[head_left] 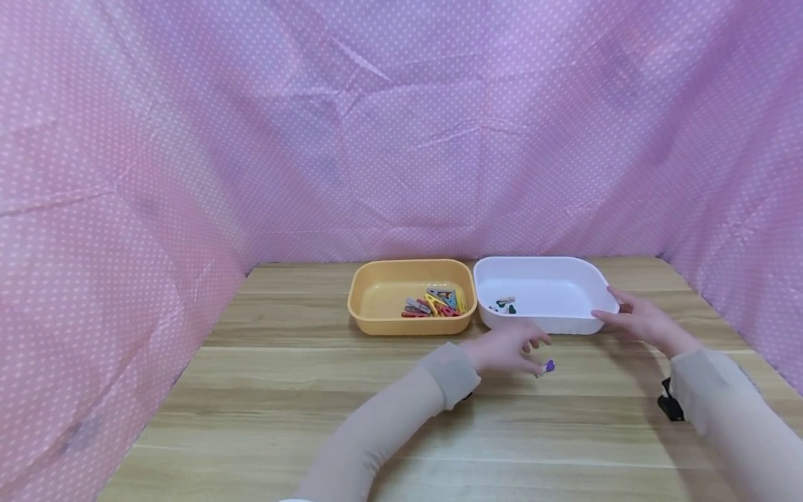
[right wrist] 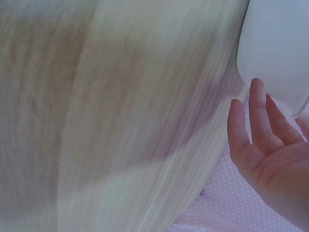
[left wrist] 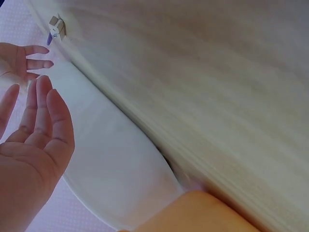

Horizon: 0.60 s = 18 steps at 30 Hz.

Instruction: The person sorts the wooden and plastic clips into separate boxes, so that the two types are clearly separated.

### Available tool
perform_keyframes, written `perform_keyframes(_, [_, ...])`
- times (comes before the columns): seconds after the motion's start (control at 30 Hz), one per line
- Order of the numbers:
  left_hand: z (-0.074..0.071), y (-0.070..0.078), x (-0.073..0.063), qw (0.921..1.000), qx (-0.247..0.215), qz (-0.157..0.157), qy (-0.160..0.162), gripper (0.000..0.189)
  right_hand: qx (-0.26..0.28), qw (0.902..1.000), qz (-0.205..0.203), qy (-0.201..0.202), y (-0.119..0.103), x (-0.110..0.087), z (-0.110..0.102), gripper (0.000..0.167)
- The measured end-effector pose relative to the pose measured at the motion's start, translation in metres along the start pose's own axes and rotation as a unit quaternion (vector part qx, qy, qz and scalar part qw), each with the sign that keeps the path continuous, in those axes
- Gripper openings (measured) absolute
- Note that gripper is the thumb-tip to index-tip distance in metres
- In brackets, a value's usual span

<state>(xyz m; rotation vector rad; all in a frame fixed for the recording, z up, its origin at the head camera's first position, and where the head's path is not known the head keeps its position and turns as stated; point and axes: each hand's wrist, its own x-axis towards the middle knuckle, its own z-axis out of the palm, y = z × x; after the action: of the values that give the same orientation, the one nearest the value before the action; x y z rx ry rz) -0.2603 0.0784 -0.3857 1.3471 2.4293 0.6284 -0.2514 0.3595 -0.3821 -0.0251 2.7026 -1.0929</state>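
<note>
A small wooden clip with a purple heart (head_left: 548,367) is by the thumb tip of my left hand (head_left: 511,345) in the head view. The left wrist view shows that clip (left wrist: 57,29) apart from the fingers, which are loosely extended. My left hand is in front of the white bin (head_left: 539,324). My right hand (head_left: 643,322) rests on that bin's right end, its fingers nearly straight against the wall, as the right wrist view also shows. Inside the white bin, at the left, lie a few small clips with green pieces (head_left: 504,305).
A yellow-orange bin (head_left: 376,325) stands directly left of the white one, with several coloured plastic clothespins (head_left: 436,303) in its right half. Both stand towards the back of the wooden table (head_left: 263,390). Pink dotted cloth (head_left: 408,139) hangs behind and on both sides.
</note>
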Motion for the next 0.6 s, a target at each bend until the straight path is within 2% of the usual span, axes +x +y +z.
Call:
perform_keyframes(0.3, [0.0021,0.0017,0.0024,0.9999,0.007,-0.002,-0.007,0.052,0.002,1.0000,0.004,0.001,-0.0008,0.0006,0.0004,0.086])
perform_keyframes(0.6, [0.0045,0.0028,0.0027,0.9959,-0.043,-0.066,-0.045,0.057,0.004,1.0000,0.000,0.004,-0.0035,0.0001,0.0015,0.086])
